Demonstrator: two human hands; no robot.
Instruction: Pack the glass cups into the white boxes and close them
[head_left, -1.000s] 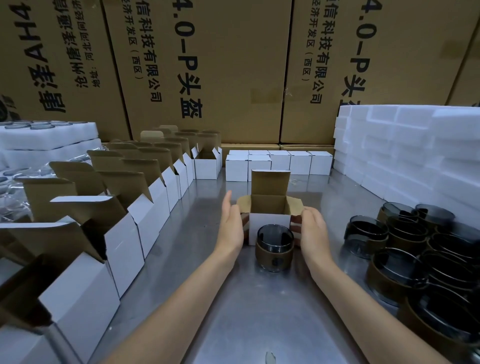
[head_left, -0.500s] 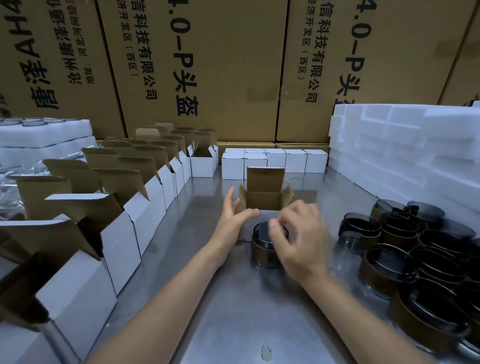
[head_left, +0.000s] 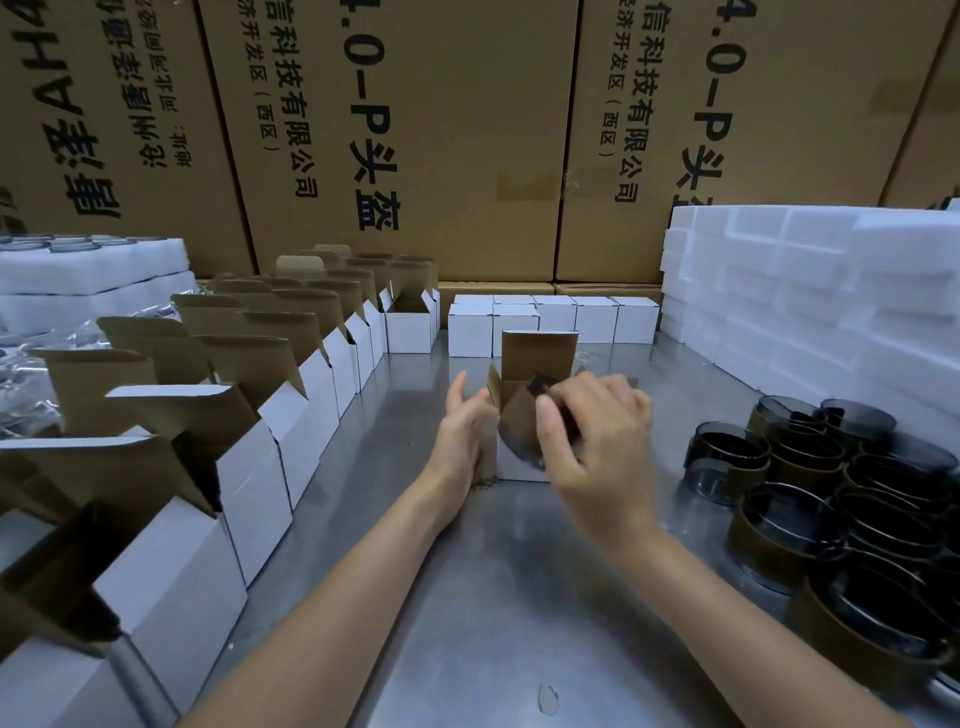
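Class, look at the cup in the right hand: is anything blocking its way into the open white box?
Nothing visible does. The right hand holds the glass cup tilted at the open white box, whose lid flap stands upright behind; the left hand steadies its side.

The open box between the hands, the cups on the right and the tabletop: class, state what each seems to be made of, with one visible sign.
Open box: probably thin cardboard, matte white outside, brown inside; creased flaps. Cups: seemingly dark smoked glass, glossy; see-through walls, shiny rims, brown bands, perhaps paper. Tabletop: likely stainless steel; grey sheen with blurred reflections.
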